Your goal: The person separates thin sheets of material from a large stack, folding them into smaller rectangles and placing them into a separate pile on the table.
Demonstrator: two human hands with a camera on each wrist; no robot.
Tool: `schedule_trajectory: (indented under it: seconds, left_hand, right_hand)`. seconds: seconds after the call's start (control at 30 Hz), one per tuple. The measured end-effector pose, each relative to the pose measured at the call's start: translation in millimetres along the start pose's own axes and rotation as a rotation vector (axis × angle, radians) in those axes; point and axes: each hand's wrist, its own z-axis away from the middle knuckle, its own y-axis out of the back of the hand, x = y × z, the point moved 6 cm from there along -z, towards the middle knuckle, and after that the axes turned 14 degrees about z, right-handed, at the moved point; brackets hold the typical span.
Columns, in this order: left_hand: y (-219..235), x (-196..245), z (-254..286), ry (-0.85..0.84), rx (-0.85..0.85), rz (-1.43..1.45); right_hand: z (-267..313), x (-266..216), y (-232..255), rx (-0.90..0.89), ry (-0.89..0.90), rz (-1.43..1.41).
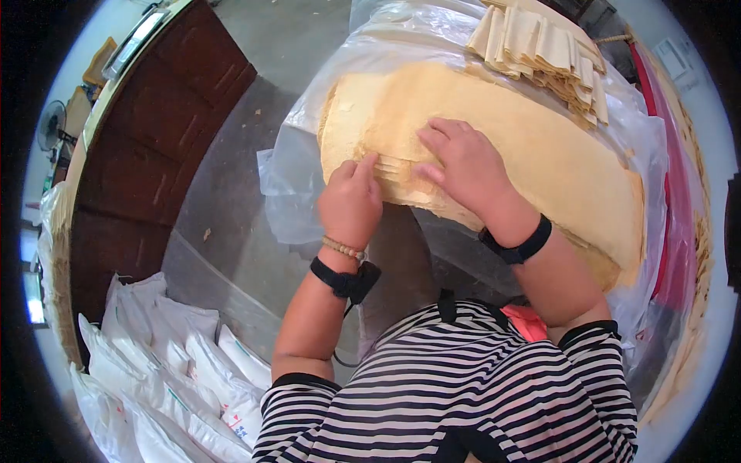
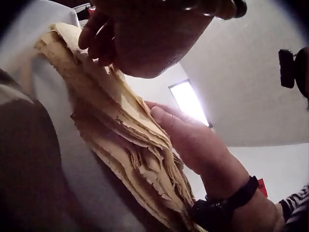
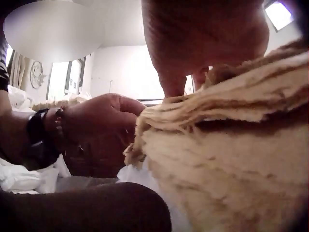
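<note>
A thick stack of thin, pale yellow sheets with ragged edges (image 1: 540,139) lies in front of me on clear plastic. At its near left edge my left hand (image 1: 351,201) pinches the layered sheet edges between thumb and fingers. To the right, my right hand (image 1: 467,166) rests on the top sheet, fingers loosely extended and thumb apart near the fanned edges. The left wrist view shows the many layers of the stack (image 2: 116,111) from the side, loose and wavy, with the right hand (image 2: 188,140) against them.
Folded bundles of similar sheets (image 1: 532,46) sit at the far right on the plastic sheeting (image 1: 309,123). Full white sacks (image 1: 170,363) are piled at the lower left. A dark brown wooden cabinet (image 1: 147,147) stands on the left, past a strip of grey floor (image 1: 231,170).
</note>
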Motion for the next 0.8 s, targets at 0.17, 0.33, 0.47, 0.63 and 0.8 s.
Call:
schedule_trajectory:
  seconds: [0.17, 0.33, 0.47, 0.63, 0.8]
  left_hand:
    - [-3.3, -4.5, -5.1, 0.050, -0.039, 0.041]
    - [3.6, 0.8, -14.9, 0.144, -0.028, 0.168]
    - [5.4, 2.7, -20.3, 0.213, -0.051, 0.259]
    - [15.8, 12.8, -26.8, 0.110, 0.024, 0.316]
    - [18.3, 65.3, -45.3, -0.271, 0.013, 0.221]
  right_hand:
    - [-5.7, 4.8, 1.1, -0.014, 0.023, 0.015]
    - [-8.3, -3.3, 4.2, 0.096, -0.010, -0.029]
    - [-20.5, -16.8, 6.2, 0.141, -0.059, -0.004]
    - [-33.3, -8.0, 15.7, 0.128, -0.159, 0.021]
    - [-32.4, 30.8, 40.5, 0.135, -0.302, 0.144]
